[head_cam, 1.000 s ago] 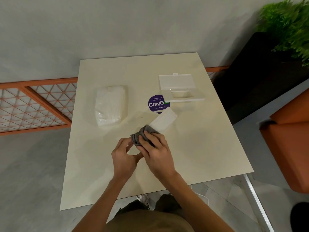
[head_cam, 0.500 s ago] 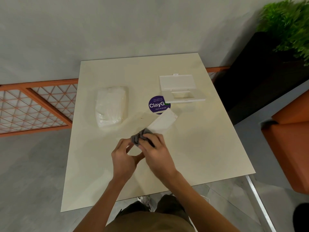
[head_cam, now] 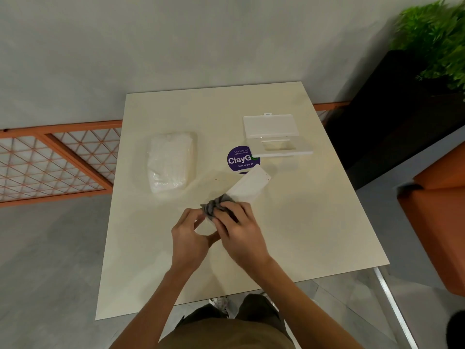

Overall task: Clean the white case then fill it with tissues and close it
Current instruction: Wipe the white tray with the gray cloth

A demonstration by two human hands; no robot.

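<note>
Right hand: I am curling my right hand (head_cam: 236,230) around a bunched grey cloth (head_cam: 212,206), fingers bent over it, and pressing it onto the near end of the white case panel (head_cam: 249,185).
Left hand: my left hand (head_cam: 188,235) is curling with thumb and fingers drawn into a ring, pinching what looks like the panel's near corner; the cloth is hiding the exact contact.
Hands together: the two hands are touching at the thumbs, side by side over the middle of the desk (head_cam: 302,222).
Case panel: it is lying flat and slanting away from me to the right, its far corner just reaching the purple round sticker (head_cam: 239,159).
Case top: the other white part of the case (head_cam: 276,137) is sitting beyond the sticker towards the far right edge, its flap standing open and its window uncovered.
Tissue pack: the wrapped pack (head_cam: 171,162) is lying to the far left of my hands, well apart from both case parts.
Desk edges: the near edge is running just in front of my lap; the right edge is lying well beyond the panel.
Open room: bare desk is stretching to the right of my right hand and along the near left side.
Surroundings: an orange lattice rail (head_cam: 50,159) is running on the left, a black planter (head_cam: 392,117) with a green plant (head_cam: 437,39) is standing at the far right, and an orange seat (head_cam: 440,222) is sitting on the right.
</note>
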